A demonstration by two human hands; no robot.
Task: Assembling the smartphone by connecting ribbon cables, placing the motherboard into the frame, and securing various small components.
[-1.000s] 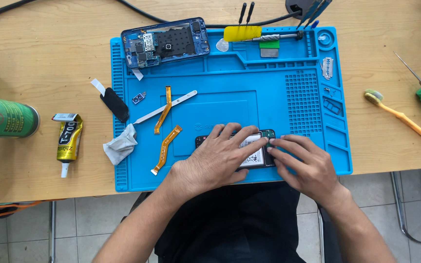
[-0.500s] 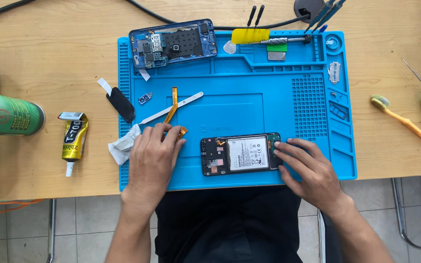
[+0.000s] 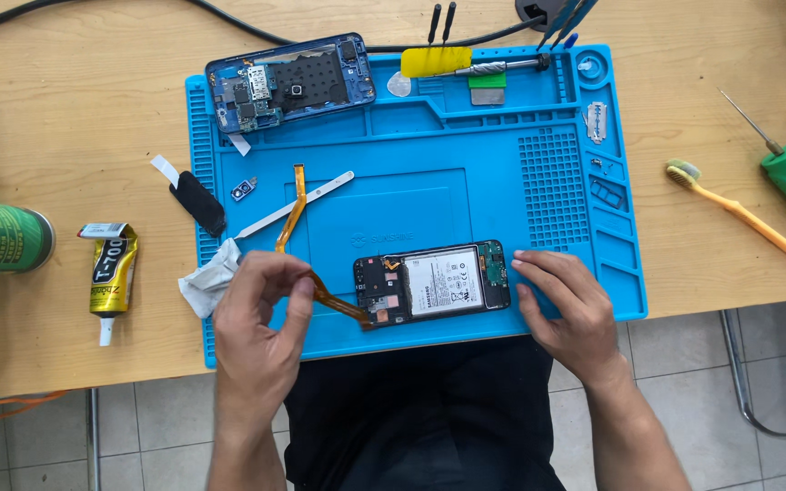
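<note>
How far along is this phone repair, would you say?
Partway, I'd guess. Done: the opened phone lies on the blue mat, its battery exposed, the blue frame set aside. In hand: the left hand pinches an orange flex cable by the phone; the right hand steadies it. Left: another flex cable lies loose.

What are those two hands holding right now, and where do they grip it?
The left hand pinches an orange flex ribbon cable at its upper end, between thumb and fingers. The right hand holds nothing; its fingertips rest beside the opened phone.
</note>
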